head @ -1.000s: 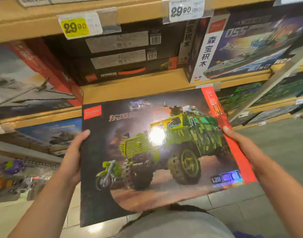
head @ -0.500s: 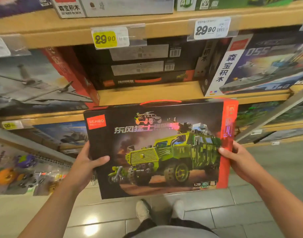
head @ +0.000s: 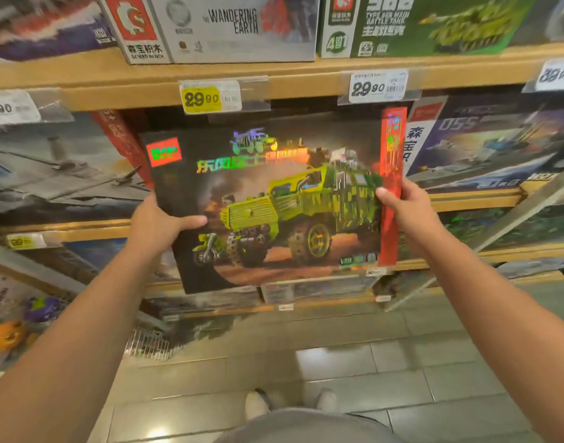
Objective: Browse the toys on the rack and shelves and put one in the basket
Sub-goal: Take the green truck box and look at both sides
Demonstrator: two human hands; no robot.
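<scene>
A flat dark toy box [head: 274, 203] with a green armoured truck and a red side strip is held upright in front of the middle shelf. My left hand [head: 159, 222] grips its left edge, thumb lying across the front. My right hand [head: 402, 209] grips the right edge over the red strip, thumb on the front. The box covers the gap in the shelf behind it. No basket shows in the head view.
Wooden shelves [head: 290, 81] carry price tags [head: 202, 99] and more block-set boxes: a grey plane box [head: 50, 174] at left, a warship box [head: 485, 145] at right, others above. Blister-packed toys [head: 15, 327] hang low left. Tiled floor and my shoes [head: 258, 404] lie below.
Both hands have lifted the box away from my body and up toward the middle shelf, tilting it from nearly flat to upright. The view has risen with it.
</scene>
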